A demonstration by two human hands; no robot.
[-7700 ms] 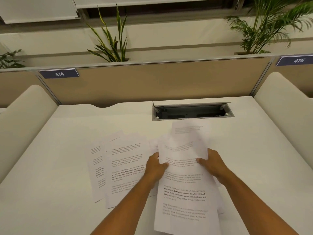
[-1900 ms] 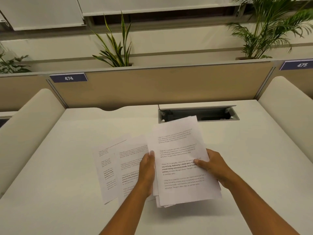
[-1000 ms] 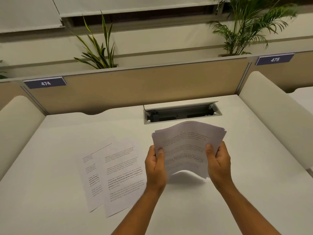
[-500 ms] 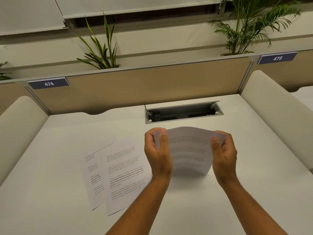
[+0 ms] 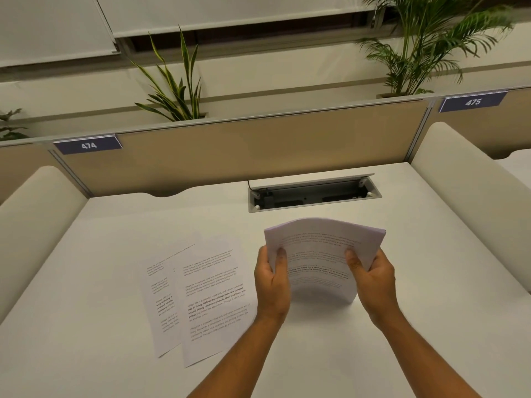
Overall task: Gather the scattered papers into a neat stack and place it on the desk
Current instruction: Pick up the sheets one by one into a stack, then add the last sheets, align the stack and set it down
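I hold a bundle of printed white papers point(image 5: 319, 254) upright, its bottom edge resting on the white desk point(image 5: 86, 254) and its top bowed toward me. My left hand point(image 5: 273, 282) grips the bundle's left edge and my right hand point(image 5: 370, 280) grips its right edge, thumbs on the front sheet. Two more printed sheets lie flat and overlapping on the desk to the left: the upper sheet point(image 5: 215, 300) partly covers the lower sheet point(image 5: 161, 297).
An open cable tray point(image 5: 313, 193) is sunk into the desk behind the bundle. A tan partition point(image 5: 244, 150) closes the far side, with labels 474 and 475. Padded cream dividers stand at the left point(image 5: 34, 219) and right point(image 5: 471, 196). Plants rise behind the partition.
The bundle was gathered from the desk, lifted and turned upright between both hands. In the last half second my hands slid lower on its side edges, and the edges look more even.
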